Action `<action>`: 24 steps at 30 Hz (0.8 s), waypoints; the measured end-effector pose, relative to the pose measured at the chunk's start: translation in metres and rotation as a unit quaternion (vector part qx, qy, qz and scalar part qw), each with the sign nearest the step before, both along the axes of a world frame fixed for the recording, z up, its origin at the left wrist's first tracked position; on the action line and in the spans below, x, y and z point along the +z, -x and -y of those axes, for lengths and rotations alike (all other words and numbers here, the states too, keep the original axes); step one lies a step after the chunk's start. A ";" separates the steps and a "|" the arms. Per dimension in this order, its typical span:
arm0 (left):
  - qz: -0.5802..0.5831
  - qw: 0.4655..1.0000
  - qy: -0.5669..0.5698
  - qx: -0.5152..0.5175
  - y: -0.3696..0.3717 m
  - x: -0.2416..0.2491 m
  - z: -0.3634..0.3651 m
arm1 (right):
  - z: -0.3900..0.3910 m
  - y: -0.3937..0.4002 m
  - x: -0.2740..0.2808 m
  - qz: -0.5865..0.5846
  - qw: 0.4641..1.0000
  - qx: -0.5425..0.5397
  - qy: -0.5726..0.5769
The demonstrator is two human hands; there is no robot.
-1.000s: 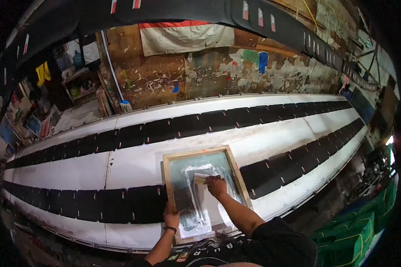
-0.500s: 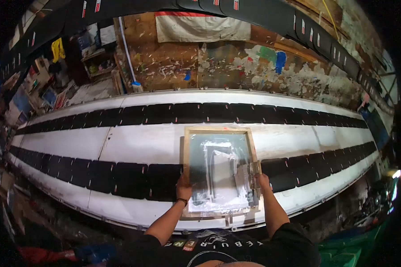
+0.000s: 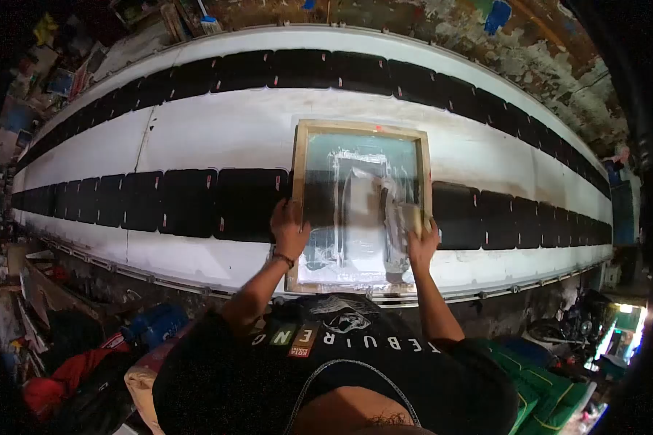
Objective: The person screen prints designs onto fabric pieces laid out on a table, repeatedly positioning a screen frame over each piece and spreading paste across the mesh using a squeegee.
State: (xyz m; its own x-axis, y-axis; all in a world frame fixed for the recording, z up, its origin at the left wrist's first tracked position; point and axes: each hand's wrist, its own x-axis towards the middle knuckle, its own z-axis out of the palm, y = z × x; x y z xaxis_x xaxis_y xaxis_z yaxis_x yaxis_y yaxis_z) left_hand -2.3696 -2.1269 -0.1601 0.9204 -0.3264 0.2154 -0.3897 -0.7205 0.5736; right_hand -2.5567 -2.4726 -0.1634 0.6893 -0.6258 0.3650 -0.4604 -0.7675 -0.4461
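Note:
A wooden screen printing frame (image 3: pixel 363 127) with a pale translucent mesh lies over the near row of black panels on the long white table. My left hand (image 3: pixel 290 230) is closed around its left rail, thumb on the inner side. Across from it my right hand (image 3: pixel 422 245) grips the right rail, fingers outside and thumb inside. Just by that thumb, within the frame, a blurred squeegee (image 3: pixel 397 230) leans along the right side of the mesh. A white rectangular opening shows in the middle of the mesh.
Flat black panels with small red-white tags line the white table (image 3: pixel 218 138) in a far row (image 3: pixel 297 70) and a near row (image 3: pixel 189 199). A metal rail edges the table. Green covered objects (image 3: pixel 544 391) and a motorbike (image 3: pixel 580 319) stand at lower right.
My view has tilted down, so table and frame sit higher. Both hands stay at the frame's sides; the squeegee inside looks shifted and blurred.

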 end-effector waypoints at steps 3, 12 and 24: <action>0.075 0.978 0.082 -0.176 -0.074 0.023 0.059 | -0.002 -0.103 0.039 -0.132 0.976 0.170 -0.019; -0.087 0.950 0.078 -0.288 -0.081 -0.018 0.101 | -0.033 -0.162 -0.001 -0.153 0.939 0.244 0.186; -0.063 0.991 -0.115 -0.001 0.049 0.025 -0.008 | -0.109 0.039 0.075 -0.263 0.905 0.333 -0.029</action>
State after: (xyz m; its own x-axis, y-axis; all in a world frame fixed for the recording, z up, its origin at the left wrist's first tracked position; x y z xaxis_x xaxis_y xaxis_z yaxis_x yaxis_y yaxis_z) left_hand -2.4184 -2.1192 -0.1347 0.9348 -0.3546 0.0179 -0.3261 -0.8374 0.4386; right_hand -2.5957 -2.3638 -0.0885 0.9895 -0.0151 -0.1440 -0.0649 -0.9352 -0.3482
